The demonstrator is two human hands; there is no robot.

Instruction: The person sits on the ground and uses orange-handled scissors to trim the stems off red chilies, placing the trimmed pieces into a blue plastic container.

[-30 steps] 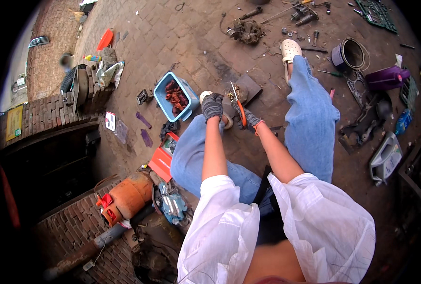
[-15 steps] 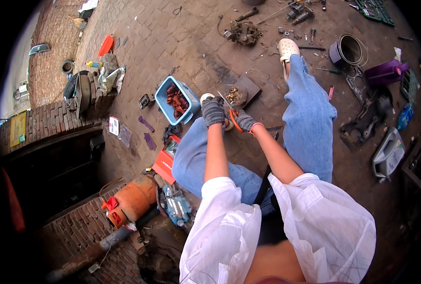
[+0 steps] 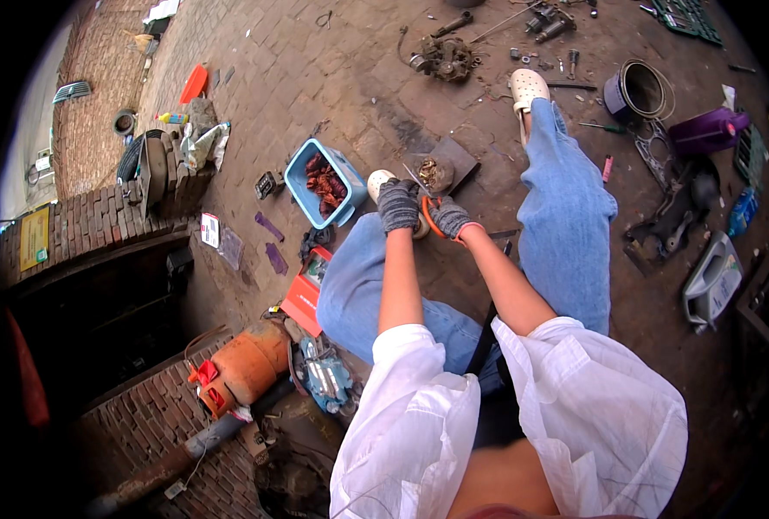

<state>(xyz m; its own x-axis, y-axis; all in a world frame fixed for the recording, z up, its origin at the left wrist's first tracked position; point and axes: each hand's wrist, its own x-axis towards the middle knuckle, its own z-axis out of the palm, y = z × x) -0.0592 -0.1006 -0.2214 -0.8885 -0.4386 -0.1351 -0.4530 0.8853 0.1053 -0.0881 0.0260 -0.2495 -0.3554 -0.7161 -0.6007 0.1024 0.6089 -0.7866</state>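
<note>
My right hand (image 3: pixel 447 216), in a grey glove, is closed round the orange handles of a pair of scissors (image 3: pixel 428 214). Their blades point up and left, past my left hand (image 3: pixel 398 206). That hand, gloved too, has its fingers curled in beside the blades; what it holds is hidden. Just beyond both hands, a round container (image 3: pixel 436 174) with small brass-coloured bits stands by a dark flat plate (image 3: pixel 460 164). To the left is a light blue basin (image 3: pixel 353 197) with reddish-brown clumps (image 3: pixel 324 183) in it.
An open red box (image 3: pixel 302 304) lies beside my left leg, near an orange gas cylinder (image 3: pixel 250 363). Greasy machine parts (image 3: pixel 445 59) are on the brick ground ahead. On the right stand a metal bucket (image 3: pixel 635 91), a purple jug (image 3: pixel 704 131) and a grey jug (image 3: pixel 713 281).
My left hand has shifted slightly right and down, closer to the scissors. The right hand keeps its grip with little movement. The basin and container stay in place.
</note>
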